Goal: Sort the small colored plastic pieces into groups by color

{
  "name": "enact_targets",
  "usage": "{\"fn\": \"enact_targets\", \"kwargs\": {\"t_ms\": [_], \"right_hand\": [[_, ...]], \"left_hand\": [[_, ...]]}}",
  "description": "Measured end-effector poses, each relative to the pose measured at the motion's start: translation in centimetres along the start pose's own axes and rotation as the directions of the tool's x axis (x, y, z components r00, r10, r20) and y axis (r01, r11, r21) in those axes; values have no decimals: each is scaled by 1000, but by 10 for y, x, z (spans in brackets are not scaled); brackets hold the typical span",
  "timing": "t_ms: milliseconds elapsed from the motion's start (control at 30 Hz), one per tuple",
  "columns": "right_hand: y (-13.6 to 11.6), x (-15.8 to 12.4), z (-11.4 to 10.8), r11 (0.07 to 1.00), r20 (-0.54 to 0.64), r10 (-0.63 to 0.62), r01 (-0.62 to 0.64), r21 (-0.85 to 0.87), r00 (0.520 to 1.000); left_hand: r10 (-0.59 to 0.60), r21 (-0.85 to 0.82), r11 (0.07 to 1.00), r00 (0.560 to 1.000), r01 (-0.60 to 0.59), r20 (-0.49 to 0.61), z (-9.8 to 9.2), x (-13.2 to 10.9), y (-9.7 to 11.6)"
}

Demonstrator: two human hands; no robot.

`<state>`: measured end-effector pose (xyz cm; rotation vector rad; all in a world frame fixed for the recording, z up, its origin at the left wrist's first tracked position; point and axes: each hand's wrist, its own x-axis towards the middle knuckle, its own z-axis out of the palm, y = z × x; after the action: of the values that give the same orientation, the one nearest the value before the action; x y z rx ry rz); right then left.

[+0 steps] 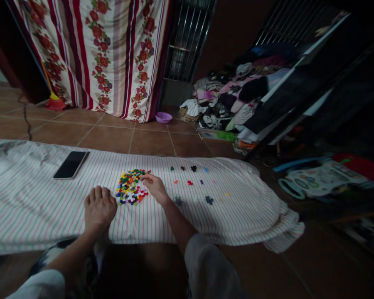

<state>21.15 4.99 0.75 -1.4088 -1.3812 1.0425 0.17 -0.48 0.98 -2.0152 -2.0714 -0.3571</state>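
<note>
Across the middle of the view runs one long white cloth with thin pink and grey-green stripes (243, 218), draped over a low surface and wrinkled at its right end. Beyond it, over the brown tiled floor (112, 135), hangs one striped fabric curtain with red roses (96, 54). To the right of that lies one heap of mixed clothes (233, 91). One broom with a red head and yellow handle (56, 103) stands at the curtain's left, and one round purple plastic basin (163, 118) sits by its lower right corner.

Two bare hands are over the cloth. The left hand (100, 206) rests palm down just beside the pieces, fingers side by side; how far they curl I cannot tell. The right hand (156, 189) reaches over the right edge of the pieces, thumb and forefinger close together; whether they pinch anything I cannot tell.

One flat black smartphone with a pale edge (71, 165) lies farther left on the cloth.

Between the hands is one loose pile of tiny coloured pieces (129, 185), too many to count: green and orange toward the far side, yellow along the left, white, red and blue nearer.

To the right I count twelve small single-colour groups (209, 200): green, dark red, black, light blue, orange, red, purple, pink, two greyish, yellow and pale tan, the last faint.
</note>
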Motion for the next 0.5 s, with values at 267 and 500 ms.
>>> {"fn": "enact_targets", "kwargs": {"t_ms": [267,500], "right_hand": [[8,-1,-23,1000,-48,-23,22,-15,999],[19,-2,-68,999,-159,-13,5,-53,987]], "left_hand": [[4,10,1000,1000,-4,26,-3,0,0],[4,-22,1000,999,-3,49,-5,0,1]]}}
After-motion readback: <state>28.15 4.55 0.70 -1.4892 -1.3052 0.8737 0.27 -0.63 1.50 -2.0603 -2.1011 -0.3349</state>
